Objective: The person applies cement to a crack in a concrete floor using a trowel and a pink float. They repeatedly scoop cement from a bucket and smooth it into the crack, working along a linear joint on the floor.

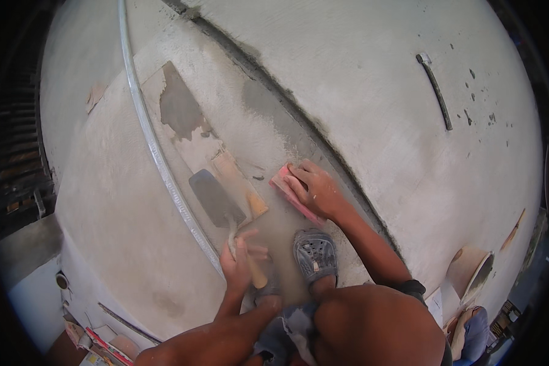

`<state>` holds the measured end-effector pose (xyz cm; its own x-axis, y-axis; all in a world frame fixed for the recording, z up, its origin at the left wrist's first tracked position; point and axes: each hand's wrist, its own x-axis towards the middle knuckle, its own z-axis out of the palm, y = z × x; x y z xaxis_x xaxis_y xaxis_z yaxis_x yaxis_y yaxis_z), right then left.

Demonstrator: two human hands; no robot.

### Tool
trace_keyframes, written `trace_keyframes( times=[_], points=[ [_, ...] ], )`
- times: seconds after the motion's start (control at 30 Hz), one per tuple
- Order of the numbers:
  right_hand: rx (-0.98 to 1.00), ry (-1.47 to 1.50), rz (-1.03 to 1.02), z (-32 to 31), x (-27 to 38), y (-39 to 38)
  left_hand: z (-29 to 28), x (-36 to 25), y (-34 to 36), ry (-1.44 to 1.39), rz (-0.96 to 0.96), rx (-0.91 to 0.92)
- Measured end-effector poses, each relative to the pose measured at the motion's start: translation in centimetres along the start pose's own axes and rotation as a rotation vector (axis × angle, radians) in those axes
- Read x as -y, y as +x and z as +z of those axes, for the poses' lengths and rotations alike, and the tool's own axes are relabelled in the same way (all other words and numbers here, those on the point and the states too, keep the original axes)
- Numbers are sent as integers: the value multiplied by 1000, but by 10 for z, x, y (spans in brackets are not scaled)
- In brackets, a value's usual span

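Observation:
My right hand (314, 189) grips a pink hand float (280, 180) against the wet grey cement beside the long dark groove (323, 149). Lower left, my left hand (238, 259), slightly blurred, holds a trowel by its handle (257, 271); the grey blade (215, 195) points up and left over a long board (256, 205) that carries a patch of grey mortar (180, 104). A pale metal straightedge (155, 152) runs along the board's left side. My feet in grey clogs (316, 256) are just below my hands.
A short dark bar (433, 88) and cement specks lie at upper right. A bucket (470, 274) stands at lower right near some piled items (470, 335). Dark slats (18, 134) line the left edge, with assorted objects (104, 348) at lower left.

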<state>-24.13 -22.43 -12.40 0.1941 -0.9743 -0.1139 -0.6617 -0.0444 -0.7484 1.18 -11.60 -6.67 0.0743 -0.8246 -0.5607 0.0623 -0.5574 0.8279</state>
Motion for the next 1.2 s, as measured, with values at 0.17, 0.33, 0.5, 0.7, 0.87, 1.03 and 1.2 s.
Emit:
trace_keyframes(
  times=[0.17,0.33,0.5,0.7,0.87,1.03,1.2],
  points=[
    [-262,-145,12,-14,-11,20,2,5,0,-3,16,31],
    [-57,12,-24,-8,-6,1,1,1,-1,-7,7,33],
    [-276,-187,11,-13,-9,-25,0,0,-1,2,26,21],
    [-302,-326,-86,-4,-18,-29,6,4,0,-18,-14,57],
    [-125,-25,55,-18,-4,-31,0,2,-2,1,8,33],
    [-232,-249,28,-11,-19,-20,4,0,-2,-10,-4,50],
    [-47,-40,29,-18,-2,-26,-1,0,-2,-24,16,33]
  ],
)
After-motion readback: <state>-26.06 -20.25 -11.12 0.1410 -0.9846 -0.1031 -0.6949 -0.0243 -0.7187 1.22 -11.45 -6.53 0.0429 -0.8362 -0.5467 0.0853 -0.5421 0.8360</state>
